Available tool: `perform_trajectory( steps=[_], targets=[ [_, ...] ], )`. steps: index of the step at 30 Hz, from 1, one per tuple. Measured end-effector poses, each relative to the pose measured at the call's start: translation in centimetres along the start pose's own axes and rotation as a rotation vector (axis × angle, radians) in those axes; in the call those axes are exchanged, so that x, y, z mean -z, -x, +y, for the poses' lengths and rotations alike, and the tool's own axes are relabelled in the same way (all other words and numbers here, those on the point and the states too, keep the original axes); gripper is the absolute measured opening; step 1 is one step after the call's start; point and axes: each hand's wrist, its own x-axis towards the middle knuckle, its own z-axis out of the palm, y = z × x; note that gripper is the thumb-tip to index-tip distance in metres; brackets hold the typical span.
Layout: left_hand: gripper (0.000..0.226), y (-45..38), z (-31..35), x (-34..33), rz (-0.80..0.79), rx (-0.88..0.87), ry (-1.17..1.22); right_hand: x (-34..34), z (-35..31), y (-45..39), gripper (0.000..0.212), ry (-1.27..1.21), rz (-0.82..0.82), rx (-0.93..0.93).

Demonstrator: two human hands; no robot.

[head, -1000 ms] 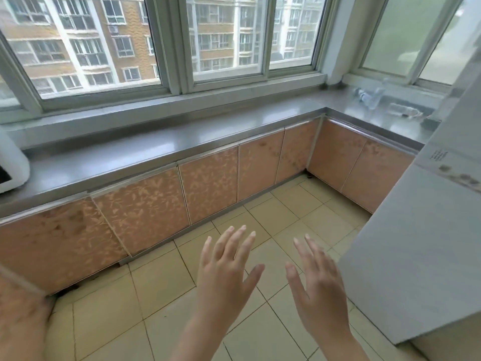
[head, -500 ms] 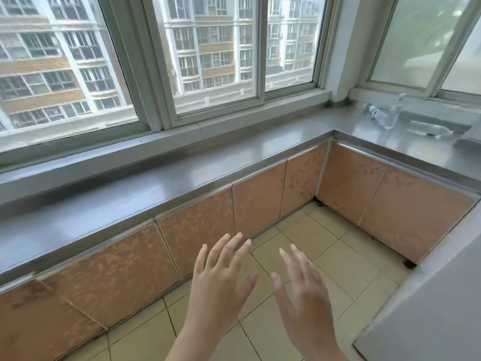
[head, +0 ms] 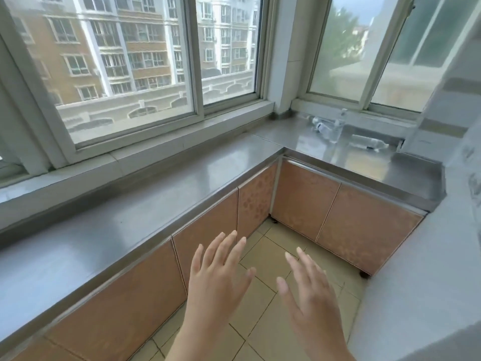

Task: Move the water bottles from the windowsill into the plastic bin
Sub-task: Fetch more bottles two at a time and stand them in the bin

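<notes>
Clear plastic water bottles rest on the steel windowsill counter [head: 299,136] at the far right corner. One bottle [head: 368,145] lies on its side near the right wall. Another bottle [head: 321,126] lies beside an upright bottle [head: 338,127]. My left hand [head: 217,280] and my right hand [head: 309,290] hover low in the foreground over the floor, fingers spread, holding nothing, far from the bottles. No plastic bin is in view.
An L-shaped steel counter [head: 156,204] runs under the windows, with orange cabinet doors [head: 302,201] below. A white appliance or wall [head: 429,269] fills the right side. Beige floor tiles [head: 263,261] lie between the cabinets.
The view has swung right and moved closer to the corner, so the bottles appear larger and nearer. Both hands stay spread and empty in front of me.
</notes>
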Motion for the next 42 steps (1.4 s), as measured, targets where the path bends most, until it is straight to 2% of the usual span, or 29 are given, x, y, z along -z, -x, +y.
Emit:
perform_trajectory(
  steps=[2,7,11,14,22,26,36,42],
  targets=[
    [0.056,-4.2,-1.2,-1.3,-0.025,-0.041,0.013,-0.5,-0.3,-4.0,0.068,-0.003,0.045,-0.037],
    [0.049,-13.2,-3.2,-5.6,-0.082,-0.084,0.043,-1.9,0.5,-12.2,0.047,-0.024,0.082,-0.116],
    [0.054,-18.5,-2.4,-10.0,-0.097,-0.164,0.047,-2.5,3.4,-17.9,0.059,-0.025,0.118,-0.165],
    [0.049,-23.0,-1.3,-14.2,-0.093,-0.202,0.036,-2.8,6.8,-22.7,0.067,-0.019,0.131,-0.188],
    [0.047,-37.6,4.7,-24.5,-0.134,-0.205,0.102,-0.7,17.5,-38.0,0.058,0.029,0.161,-0.227],
    [0.056,-43.5,7.1,-28.3,-0.15,-0.189,0.104,0.6,21.8,-44.2,0.055,0.066,0.134,-0.235],
    [0.056,-57.7,9.3,-39.6,-0.266,-0.111,0.143,0.9,30.6,-59.3,0.067,0.104,0.102,-0.295],
    [0.053,-68.6,11.0,-47.0,-0.248,-0.162,0.188,1.2,35.2,-69.5,0.051,0.145,0.114,-0.32]
  ],
)
